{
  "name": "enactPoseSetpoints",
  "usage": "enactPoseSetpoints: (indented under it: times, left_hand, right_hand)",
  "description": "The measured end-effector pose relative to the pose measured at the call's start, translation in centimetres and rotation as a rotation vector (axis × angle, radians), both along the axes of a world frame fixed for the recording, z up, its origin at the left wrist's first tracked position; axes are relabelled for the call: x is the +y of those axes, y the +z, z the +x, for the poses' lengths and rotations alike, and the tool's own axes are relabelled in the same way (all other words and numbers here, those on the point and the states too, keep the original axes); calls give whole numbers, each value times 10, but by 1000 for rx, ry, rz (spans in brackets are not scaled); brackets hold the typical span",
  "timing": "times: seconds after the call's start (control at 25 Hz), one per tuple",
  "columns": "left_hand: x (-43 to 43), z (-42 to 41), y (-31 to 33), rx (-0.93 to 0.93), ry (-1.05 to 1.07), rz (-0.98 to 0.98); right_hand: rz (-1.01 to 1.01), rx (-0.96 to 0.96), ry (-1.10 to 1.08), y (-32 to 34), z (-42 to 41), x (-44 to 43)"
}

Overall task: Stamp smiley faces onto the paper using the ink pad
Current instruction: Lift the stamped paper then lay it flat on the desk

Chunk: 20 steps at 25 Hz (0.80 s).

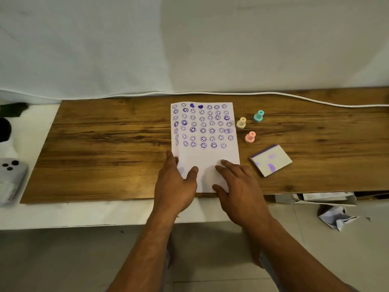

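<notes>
A white paper (pixel 207 159) lies on the wooden board (pixel 109 148), its upper two thirds covered with rows of purple smiley stamps and two hearts. My left hand (pixel 176 182) rests flat on the paper's lower left corner, fingers spread, holding nothing. My right hand (pixel 237 186) lies flat on the lower right corner, also empty. To the right of the paper stand three small stamps: a cream stamp (pixel 241 122), a teal stamp (pixel 258 116) and a pink stamp (pixel 250 137). A white box with purple smears, apparently the ink pad (pixel 271 160), lies further right and nearer me.
A white cable (pixel 294 96) runs along the board's far edge against a white cloth backdrop. A phone (pixel 10 175) and dark objects (pixel 5 127) sit at the far left. Crumpled paper (pixel 336 217) and boxes lie on the floor at the right.
</notes>
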<state>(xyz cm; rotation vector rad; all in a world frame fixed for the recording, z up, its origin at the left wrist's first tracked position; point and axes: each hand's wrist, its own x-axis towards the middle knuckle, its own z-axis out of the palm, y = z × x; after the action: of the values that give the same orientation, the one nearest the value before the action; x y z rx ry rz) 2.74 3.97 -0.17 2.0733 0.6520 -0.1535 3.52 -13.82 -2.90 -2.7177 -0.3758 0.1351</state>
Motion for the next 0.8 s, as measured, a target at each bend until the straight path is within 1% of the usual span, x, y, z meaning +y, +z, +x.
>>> enactPoseSetpoints:
  times: [0.16,0.24,0.28,0.32,0.4,0.44,0.52,0.6,0.68,0.72,0.8]
  left_hand:
    - [5,9,6,-155,324,-423]
    - [14,15,5,-198,450,-549]
    - [18,17,5,-177,464,-542]
    - [21,19,4,-139,439,-478]
    - [24,19,2,-98,363,-291]
    - [25,18,1,-106,350,-225]
    - [28,16,1,-152,354,-181]
    - [37,17,2,-206,356,-224]
    - [47,18,6,-238,319,-338]
    - [51,18,8,-249,285,-416]
    - [55,16,9,-278,218,-587]
  right_hand:
    - [24,30,-13,-4,1,-3]
    - [34,26,-5,-7,1,-5]
    - [34,22,3,-9,1,-5]
    - [32,19,10,-10,1,-6]
    - [44,29,13,-12,2,-8]
    - [65,40,7,-11,3,-8]
    - [134,50,-45,-8,5,-8]
    - [243,60,-164,-1,10,-7]
    - [390,112,-331,7,18,-9]
    - [468,169,-404,11,23,-11]
    - [675,318,-467,20,30,-16]
